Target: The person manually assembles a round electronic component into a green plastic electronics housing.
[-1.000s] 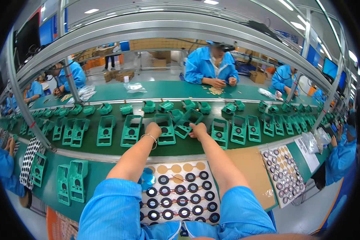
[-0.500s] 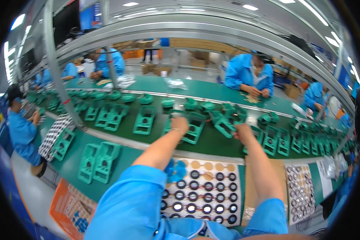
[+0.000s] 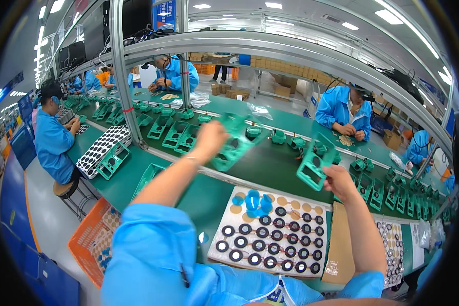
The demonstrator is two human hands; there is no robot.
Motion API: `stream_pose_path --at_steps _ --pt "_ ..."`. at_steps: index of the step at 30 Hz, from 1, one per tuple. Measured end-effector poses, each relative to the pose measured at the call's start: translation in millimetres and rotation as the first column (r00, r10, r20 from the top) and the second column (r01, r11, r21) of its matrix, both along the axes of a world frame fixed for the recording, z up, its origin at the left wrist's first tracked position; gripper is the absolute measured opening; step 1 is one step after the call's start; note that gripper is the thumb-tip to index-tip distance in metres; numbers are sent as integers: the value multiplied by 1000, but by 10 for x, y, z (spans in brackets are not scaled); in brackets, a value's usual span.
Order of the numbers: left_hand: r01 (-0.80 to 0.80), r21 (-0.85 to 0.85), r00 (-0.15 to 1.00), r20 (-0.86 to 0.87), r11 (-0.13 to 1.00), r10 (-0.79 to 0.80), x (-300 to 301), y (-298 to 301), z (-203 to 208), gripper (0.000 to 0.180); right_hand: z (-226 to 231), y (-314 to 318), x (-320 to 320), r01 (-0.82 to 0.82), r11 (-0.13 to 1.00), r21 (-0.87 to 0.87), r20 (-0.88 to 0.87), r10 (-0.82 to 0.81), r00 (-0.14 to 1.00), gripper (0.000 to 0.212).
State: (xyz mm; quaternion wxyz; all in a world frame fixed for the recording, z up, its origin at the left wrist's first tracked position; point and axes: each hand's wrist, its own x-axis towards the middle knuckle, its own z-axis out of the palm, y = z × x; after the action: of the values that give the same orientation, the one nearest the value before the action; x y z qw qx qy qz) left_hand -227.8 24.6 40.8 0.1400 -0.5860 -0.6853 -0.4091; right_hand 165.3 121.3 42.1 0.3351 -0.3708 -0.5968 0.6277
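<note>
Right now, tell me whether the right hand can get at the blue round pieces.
Probably yes: the blue round pieces lie uncovered, and nothing seems to stand between. But the right hand grips a green housing, so it would likely need to put that down first.

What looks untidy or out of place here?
The blue discs look untidy: they lie in a loose, overlapping heap on the white sheet, while its black rings sit in rows.

White ceiling [image 3: 311, 11] lit by bright lamps [image 3: 389, 17], grey floor [image 3: 47, 196] marked with an orange line [image 3: 27, 204] at left, stool [image 3: 64, 189] placed left, cardboard boxes [image 3: 290, 72] stacked far
</note>
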Motion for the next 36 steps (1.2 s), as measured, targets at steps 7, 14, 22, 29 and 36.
stream_pose_path --at_steps 7,14,22,29,36 --pt "-537 93 800 -258 838 541 -1619 -2047 -368 11 6 -938 -1565 -429 900 79 345 379 859 17" --pt "-574 8 808 -157 819 568 -1986 -2652 -1141 11 -548 -1382 -2544 -592 804 -48 574 508 643 19" --pt "-468 -63 883 -64 881 465 -2069 -2540 -1413 12 -872 -1491 -2750 -514 848 -131 585 485 650 19" --pt "-430 -278 898 -40 859 437 -2374 -2684 -1433 26 -678 -1508 -2730 -591 794 -142 608 541 581 34" --pt "36 -38 994 -100 999 -40 -575 -2064 -249 28 144 -818 -1543 -553 755 353 631 244 736 15"
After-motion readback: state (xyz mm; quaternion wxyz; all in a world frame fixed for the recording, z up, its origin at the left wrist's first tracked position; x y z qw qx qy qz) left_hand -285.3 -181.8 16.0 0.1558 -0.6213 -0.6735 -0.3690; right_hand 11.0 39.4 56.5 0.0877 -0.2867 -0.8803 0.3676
